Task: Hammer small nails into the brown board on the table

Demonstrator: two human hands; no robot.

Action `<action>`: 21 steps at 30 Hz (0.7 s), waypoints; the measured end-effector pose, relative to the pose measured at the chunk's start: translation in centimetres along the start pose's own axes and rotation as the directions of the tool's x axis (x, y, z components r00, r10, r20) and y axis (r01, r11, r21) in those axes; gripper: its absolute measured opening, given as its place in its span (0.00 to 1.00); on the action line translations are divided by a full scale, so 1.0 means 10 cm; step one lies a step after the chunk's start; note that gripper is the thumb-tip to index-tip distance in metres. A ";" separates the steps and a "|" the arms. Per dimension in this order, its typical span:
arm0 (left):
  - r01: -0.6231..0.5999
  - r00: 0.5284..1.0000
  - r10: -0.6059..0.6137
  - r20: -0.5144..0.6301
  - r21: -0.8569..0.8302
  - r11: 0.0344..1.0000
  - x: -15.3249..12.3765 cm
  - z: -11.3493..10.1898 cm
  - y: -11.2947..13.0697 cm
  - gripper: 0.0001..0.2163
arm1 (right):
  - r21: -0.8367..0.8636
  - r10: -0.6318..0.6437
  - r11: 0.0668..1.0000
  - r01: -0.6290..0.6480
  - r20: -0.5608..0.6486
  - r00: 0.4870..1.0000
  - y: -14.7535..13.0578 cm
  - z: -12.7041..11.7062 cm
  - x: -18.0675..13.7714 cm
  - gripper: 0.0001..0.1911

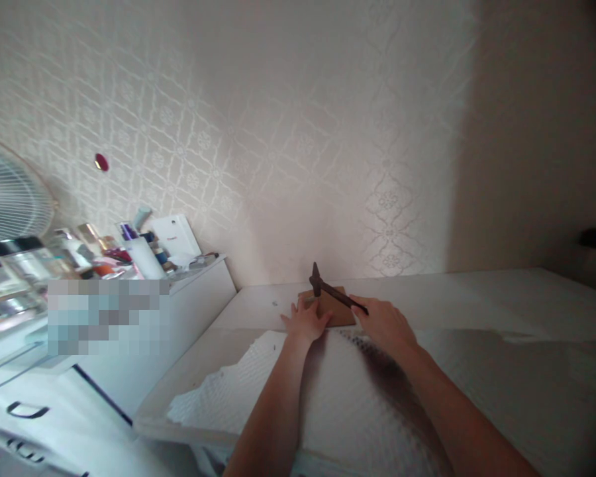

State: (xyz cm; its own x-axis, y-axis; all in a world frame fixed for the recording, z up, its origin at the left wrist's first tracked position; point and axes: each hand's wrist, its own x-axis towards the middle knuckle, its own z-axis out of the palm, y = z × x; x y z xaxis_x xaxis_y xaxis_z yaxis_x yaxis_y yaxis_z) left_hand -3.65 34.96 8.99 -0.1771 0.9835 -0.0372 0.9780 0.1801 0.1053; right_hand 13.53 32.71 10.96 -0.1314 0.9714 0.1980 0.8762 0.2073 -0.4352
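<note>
My right hand (pixel 385 324) is wrapped round the handle of a dark hammer (pixel 335 293). The hammer's head sits just above a small brown board (pixel 340 315), close to the fingers of my left hand; whether it touches the board I cannot tell. With fingers spread, my left hand (pixel 305 320) lies on the left part of the board. A small pale piece shows by its fingertips, too small to name. The board rests on a white surface near the wall, and white textured sheeting (pixel 238 381) spreads under my forearms.
To the left stands a white drawer cabinet (pixel 198 298) crowded with bottles and jars, among them a white bottle (pixel 146 258). A fan (pixel 12 192) is at the far left edge. Behind everything rises a patterned wall (pixel 298 146).
</note>
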 end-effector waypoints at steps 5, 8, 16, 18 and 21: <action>0.004 1.000 -0.004 0.007 -0.005 1.000 0.01 0.00 0.00 0.33 | 0.010 0.003 1.000 -0.003 0.005 1.000 0.01 0.01 0.00 0.22; 0.007 1.000 -0.007 0.012 -0.001 1.000 0.01 0.00 0.00 0.33 | 0.031 0.002 1.000 -0.002 -0.004 1.000 0.01 0.03 0.00 0.22; 0.013 1.000 -0.013 0.008 -0.004 1.000 0.02 0.02 -0.01 0.34 | 0.037 -0.001 0.999 0.001 -0.003 1.000 0.02 0.02 0.01 0.22; 0.011 1.000 -0.011 0.008 -0.007 1.000 0.02 0.01 0.00 0.34 | 0.038 -0.004 0.999 0.004 0.002 1.000 0.02 0.02 0.01 0.22; 0.012 1.000 -0.012 0.012 -0.009 1.000 0.00 0.01 0.00 0.33 | 0.033 0.000 0.999 0.000 0.002 1.000 0.03 0.03 0.02 0.22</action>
State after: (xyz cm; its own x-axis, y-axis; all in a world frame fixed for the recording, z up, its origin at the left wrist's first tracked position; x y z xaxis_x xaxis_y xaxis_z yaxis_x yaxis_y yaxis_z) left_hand -3.65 35.00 8.91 -0.1872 0.9810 -0.0501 0.9747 0.1919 0.1143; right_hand 13.63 32.97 10.64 -0.1328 0.9715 0.1962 0.8606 0.2112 -0.4635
